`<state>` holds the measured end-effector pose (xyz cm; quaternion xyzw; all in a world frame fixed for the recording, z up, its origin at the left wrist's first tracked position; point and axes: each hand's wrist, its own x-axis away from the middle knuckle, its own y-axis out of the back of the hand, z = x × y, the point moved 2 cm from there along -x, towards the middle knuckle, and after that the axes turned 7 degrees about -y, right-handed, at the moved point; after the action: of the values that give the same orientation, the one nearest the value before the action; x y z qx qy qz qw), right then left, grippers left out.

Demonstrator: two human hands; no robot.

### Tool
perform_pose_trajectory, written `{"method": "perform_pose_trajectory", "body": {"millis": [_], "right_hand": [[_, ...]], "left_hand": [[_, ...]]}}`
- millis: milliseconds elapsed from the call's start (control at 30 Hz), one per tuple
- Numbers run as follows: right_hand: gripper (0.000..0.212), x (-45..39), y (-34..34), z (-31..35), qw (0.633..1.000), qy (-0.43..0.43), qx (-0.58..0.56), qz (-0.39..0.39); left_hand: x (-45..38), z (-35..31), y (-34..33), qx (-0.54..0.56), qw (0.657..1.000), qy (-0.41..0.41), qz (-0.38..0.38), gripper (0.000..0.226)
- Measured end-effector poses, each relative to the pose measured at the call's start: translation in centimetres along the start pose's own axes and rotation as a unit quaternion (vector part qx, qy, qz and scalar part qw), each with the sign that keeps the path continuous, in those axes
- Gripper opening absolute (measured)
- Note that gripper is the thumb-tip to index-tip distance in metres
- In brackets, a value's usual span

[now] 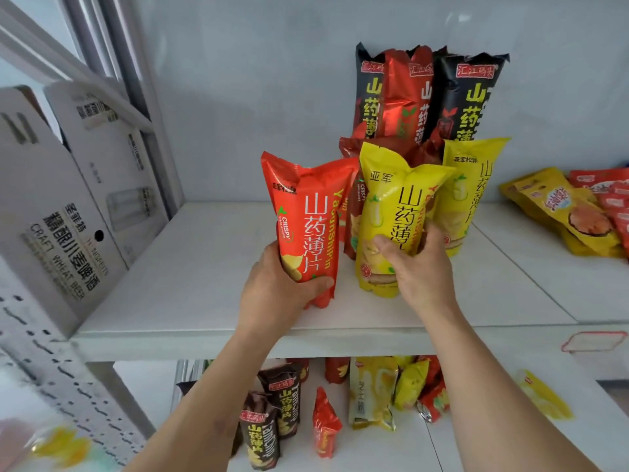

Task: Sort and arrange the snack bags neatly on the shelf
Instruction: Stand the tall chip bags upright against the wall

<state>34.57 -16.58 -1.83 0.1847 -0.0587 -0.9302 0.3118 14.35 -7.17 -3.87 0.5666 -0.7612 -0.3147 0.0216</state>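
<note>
Head view showed the left hand [275,284] gripping an orange-red snack bag [306,226] by its lower end, fingers curled round it, the bag upright and tilted slightly left above the white shelf [190,277]. It was glossy, with white characters down its front and a crimped top. The right hand [415,264] clutched a yellow snack bag [391,212] low on its body, standing on the shelf just beside the red one. Behind them stood another yellow bag [473,185] and 3 taller bags [429,93], 2 black and 1 dark red. Flat packets [571,212] lay at the far right. More bags [326,410] stood on the lower shelf.
</note>
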Motion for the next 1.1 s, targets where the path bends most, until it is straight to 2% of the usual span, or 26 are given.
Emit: {"method": "perform_pose_trajectory", "body": {"millis": [133, 267, 400, 567, 700, 967, 1100], "right_hand": [[0.074, 1.0, -2.6, -0.1, 0.999, -0.003, -0.031, 0.033], [0.062, 1.6, -6.2, 1.0, 0.994, -0.004, -0.051, 0.091], [0.074, 2.0, -10.3, 2.7, 0.988, -0.003, -0.061, 0.141], [0.048, 2.5, -16.1, 4.5, 0.979, -0.014, -0.075, 0.191], [0.043, 3.0, -20.5, 6.2, 0.963, -0.014, -0.116, 0.242], [0.035, 2.0, -26.8, 7.7, 0.941, -0.023, -0.141, 0.307], [0.049, 1.6, -28.8, 8.1, 0.934, -0.02, -0.14, 0.327]], "left_hand": [[0.6, 1.1, 2.2, -0.008, 0.999, 0.002, -0.036, 0.1], [0.8, 2.4, 5.1, -0.017, 0.997, 0.007, -0.075, 0.101], [0.7, 4.8, 8.2, -0.042, 0.994, 0.024, -0.101, 0.098], [0.5, 7.5, 11.9, -0.051, 0.987, 0.048, -0.142, 0.097], [0.0, 9.3, 13.9, -0.014, 0.987, 0.055, -0.152, 0.105], [-1.7, 12.0, 16.7, -0.058, 0.979, 0.088, -0.171, 0.098], [-2.1, 12.3, 16.8, -0.055, 0.977, 0.095, -0.18, 0.097]]}}
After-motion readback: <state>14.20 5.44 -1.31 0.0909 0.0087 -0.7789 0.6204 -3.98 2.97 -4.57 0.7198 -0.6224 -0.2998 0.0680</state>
